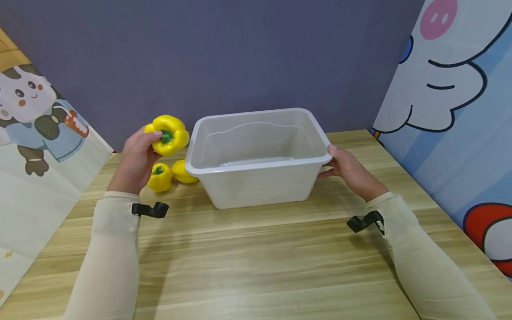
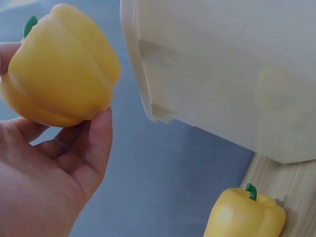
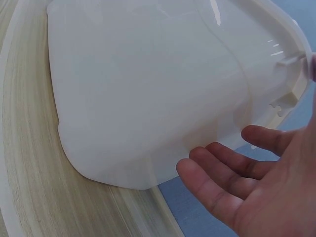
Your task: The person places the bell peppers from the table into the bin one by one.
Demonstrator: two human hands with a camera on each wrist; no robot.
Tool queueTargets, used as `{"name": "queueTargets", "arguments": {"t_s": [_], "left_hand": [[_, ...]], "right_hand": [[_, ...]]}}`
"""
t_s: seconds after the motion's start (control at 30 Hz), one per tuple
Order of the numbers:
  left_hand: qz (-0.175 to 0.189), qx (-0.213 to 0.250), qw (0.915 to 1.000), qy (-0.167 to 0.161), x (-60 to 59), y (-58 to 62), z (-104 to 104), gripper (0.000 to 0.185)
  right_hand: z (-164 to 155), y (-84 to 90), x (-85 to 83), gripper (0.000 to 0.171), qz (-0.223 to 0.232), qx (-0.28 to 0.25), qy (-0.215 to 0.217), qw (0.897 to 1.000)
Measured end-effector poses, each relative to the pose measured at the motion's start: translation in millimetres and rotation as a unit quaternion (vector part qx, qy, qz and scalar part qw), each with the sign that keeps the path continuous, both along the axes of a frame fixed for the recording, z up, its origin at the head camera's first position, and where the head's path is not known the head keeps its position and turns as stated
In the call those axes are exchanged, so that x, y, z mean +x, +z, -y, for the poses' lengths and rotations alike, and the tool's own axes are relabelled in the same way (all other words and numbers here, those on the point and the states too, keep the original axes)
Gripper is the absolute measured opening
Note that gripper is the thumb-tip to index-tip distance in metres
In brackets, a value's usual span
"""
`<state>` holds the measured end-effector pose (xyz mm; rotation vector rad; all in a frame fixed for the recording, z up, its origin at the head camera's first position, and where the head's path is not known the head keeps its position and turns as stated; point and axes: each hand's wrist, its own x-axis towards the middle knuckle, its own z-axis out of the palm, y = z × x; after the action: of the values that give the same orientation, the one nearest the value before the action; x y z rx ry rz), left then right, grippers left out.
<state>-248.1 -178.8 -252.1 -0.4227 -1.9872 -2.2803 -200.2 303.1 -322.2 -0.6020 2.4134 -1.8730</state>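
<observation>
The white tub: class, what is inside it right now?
The white tub looks empty: bare floor and walls show. Its near wall hides only a strip of the floor.

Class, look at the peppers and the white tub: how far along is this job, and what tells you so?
Done: nothing yet, since the white tub shows no pepper inside. In hand: the left hand grips one yellow pepper raised beside the tub's rim, while the right hand holds the tub's right edge, thumb on the rim. Left: two more yellow peppers lie on the wooden table by the tub's left side.
</observation>
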Motion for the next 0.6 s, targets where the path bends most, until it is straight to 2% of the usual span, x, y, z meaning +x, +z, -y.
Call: {"name": "queueTargets", "arguments": {"t_s": [0.17, 0.43, 0.6], "left_hand": [[0.001, -0.007, 1.0000, -0.005, 0.4, 2.4, -2, 0.026], [-0.013, 0.009, 0.9993, -0.034, -1.5, 6.5, -2, 0.023], [-0.017, -0.003, 0.9991, -0.038, -3.8, 11.1, -5, 0.022]], "right_hand": [[0, 0.5, -0.1, 0.064, -0.005, 0.000, 0.003, 1.000], [1, 1.1, 0.6, 0.063, -0.002, 0.008, 0.002, 1.000], [2, 1.7, 0.8, 0.063, -0.004, 0.008, 0.004, 1.000]]}}
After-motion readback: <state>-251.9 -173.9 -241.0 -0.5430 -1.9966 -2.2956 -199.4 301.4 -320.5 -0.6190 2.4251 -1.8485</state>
